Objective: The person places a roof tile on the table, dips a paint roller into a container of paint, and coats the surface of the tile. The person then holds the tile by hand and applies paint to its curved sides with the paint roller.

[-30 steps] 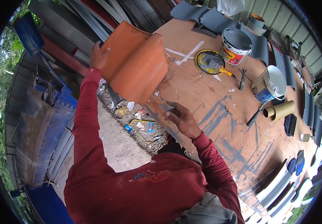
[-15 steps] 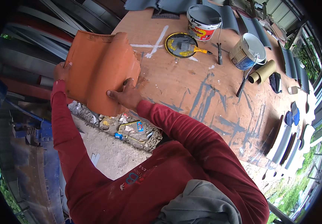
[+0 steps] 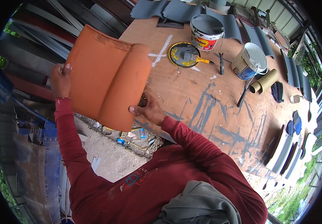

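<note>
An orange clay roof tile point(image 3: 97, 74) with a raised curved ridge is held up in front of me, over the table's left edge. My left hand point(image 3: 61, 80) grips its left edge, with the thumb on the face towards me. At the lower right edge, my right hand point(image 3: 150, 109) pinches the tile beside the ridge, its thumb on the near face and its fingers partly hidden behind. To the tile's right, a paintbrush point(image 3: 196, 58) with a yellow handle lies across a round black lid point(image 3: 184, 52) smeared with grey and yellow paint.
The wooden table point(image 3: 183, 89) bears grey paint streaks. A grey paint bucket point(image 3: 207, 35), a white bucket point(image 3: 248, 61) and a gold roll point(image 3: 264, 80) stand or lie on it. Grey-painted tiles point(image 3: 183, 13) line its far side. Metal profiles point(image 3: 30, 48) are stacked at the left.
The tile has tilted so more of its broad face shows, and its right side has moved right. My right hand has shifted right and down with it; both hands keep their hold.
</note>
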### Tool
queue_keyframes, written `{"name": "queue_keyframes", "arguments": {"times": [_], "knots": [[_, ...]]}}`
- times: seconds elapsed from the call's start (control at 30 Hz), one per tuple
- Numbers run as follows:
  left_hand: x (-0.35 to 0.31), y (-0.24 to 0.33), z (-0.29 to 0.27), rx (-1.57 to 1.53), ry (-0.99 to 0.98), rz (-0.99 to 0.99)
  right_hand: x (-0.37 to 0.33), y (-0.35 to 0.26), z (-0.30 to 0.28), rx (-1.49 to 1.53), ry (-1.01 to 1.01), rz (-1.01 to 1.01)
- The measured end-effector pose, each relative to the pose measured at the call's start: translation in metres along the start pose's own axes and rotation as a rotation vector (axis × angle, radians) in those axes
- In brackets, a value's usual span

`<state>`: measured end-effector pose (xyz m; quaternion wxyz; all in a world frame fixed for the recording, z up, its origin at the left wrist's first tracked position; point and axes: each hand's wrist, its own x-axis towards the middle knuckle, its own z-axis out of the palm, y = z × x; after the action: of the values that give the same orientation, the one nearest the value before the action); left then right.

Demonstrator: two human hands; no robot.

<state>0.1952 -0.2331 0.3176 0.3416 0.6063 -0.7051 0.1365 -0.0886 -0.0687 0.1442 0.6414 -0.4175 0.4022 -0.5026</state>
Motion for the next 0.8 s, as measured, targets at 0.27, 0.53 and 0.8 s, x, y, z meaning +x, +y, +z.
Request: {"name": "queue_keyframes", "arguments": {"times": [0.27,0.53,0.8], "knots": [[-0.096,0.167,0.038,-0.552,-0.088,-0.034,-0.102,-0.013,-0.136,-0.227,0.480,-0.038],[-0.272,0.266,0.215,-0.920,-0.357,-0.301,-0.234,0.010,-0.282,-0.580,0.911,0.110],[-0.314,0.263,0.250,-0.823,-0.599,-0.297,-0.255,0.008,-0.312,-1.016,0.762,0.481]]}}
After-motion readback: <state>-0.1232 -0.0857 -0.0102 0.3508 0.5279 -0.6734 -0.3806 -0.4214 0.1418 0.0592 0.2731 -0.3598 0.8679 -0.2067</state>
